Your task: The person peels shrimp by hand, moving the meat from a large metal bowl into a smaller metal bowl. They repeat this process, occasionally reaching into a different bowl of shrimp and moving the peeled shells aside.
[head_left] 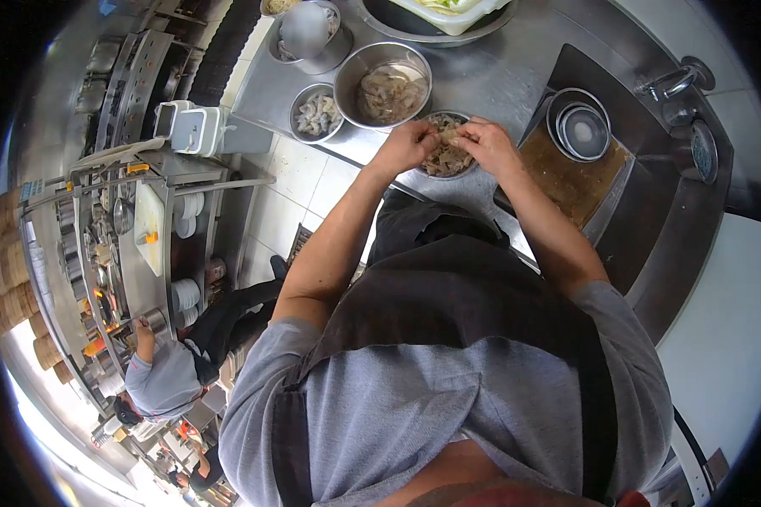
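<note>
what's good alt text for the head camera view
A person's right-hand grip pinches a small pale piece, left-hand grip close beside it, over a metal bowl of apparent shrimp shells. A larger bowl and smaller bowl of shrimp stand nearby. A sink is at right, a co-worker at lower left.

One camera, worn on the head, looks forward and steeply down past the wearer's own shirt (414, 389), which fills the bottom centre and sits nearest the lens. The left hand (404, 148) and right hand (488, 145) come farther off, at upper centre, seen from above. Beyond them the counter (495, 72) spans the top. The wide, round lens bends the edges and leaves dark corners, taking in the sink (651, 224) at right and, tilted sideways, the shelves (148, 215) and a distant co-worker (162, 380) at left.
</note>
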### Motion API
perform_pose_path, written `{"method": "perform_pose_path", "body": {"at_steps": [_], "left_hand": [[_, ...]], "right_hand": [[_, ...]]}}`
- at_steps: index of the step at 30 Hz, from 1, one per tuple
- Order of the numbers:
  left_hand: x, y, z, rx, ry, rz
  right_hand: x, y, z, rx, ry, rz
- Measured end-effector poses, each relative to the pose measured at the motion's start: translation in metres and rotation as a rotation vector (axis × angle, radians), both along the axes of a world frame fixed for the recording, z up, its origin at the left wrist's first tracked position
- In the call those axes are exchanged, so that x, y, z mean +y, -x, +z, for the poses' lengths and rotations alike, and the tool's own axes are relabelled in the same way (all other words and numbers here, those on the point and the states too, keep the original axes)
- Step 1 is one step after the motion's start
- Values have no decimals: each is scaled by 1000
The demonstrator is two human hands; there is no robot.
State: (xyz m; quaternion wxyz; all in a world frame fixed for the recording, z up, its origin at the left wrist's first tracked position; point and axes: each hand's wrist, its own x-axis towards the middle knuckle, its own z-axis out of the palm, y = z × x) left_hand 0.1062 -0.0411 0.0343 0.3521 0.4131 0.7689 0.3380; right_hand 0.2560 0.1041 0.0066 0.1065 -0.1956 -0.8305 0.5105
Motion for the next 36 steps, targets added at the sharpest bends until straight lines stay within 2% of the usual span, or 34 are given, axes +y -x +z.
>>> {"method": "perform_pose_path", "body": {"at_steps": [4, 6, 10, 13, 15, 16, 18, 19, 20, 21, 22, 23, 24, 25, 26, 27, 29, 32, 36], "left_hand": [[1, -5, 3, -27, 75, 25], [0, -7, 4, 91, -3, 22], [-3, -7, -5, 85, -92, 72], [-9, -7, -21, 169, -126, 171], [-13, 8, -41, 109, -189, 317], [-15, 3, -28, 93, -43, 280], [-9, 1, -43, 353, 124, 28], [2, -2, -53, 376, 240, 16], [6, -4, -63, 429, 319, -78], [7, -10, -46, 406, 365, -66], [5, -13, -65, 532, 234, -79], [7, -13, -63, 529, 205, -67], [4, -12, -35, 457, 200, -46], [-1, -13, -1, 431, 212, 3], [8, -11, -37, 419, 178, -12], [8, -10, -32, 364, 96, 93], [5, -8, -15, 281, 43, 18], [6, -11, -5, 283, 206, 78], [15, -4, -43, 305, 173, 34]], "right_hand": [[2, -1, 2, 15, -27, 8], [2, 0, 4, -1, 0, 14], [1, 1, 8, 0, -2, 25], [5, 1, 0, 52, -35, 52], [13, 3, -17, -16, -187, 10], [16, 2, -29, -99, -128, 2], [12, 3, -20, 48, -214, 34], [9, 12, -7, 5, -99, 34], [15, 17, -24, -43, -129, 72], [16, 20, -26, -11, -105, 89], [21, 21, -42, -15, -121, 95], [34, 25, -65, 112, -280, 177], [40, 30, -74, 197, -323, 224], [26, 33, -37, 66, -235, 255], [25, 34, -41, 88, -295, 302], [28, 39, -46, 111, -354, 333], [22, 47, -42, 179, -326, 412], [7, 55, -27, 234, -291, 464], [9, 52, -31, 157, -253, 457]]}}
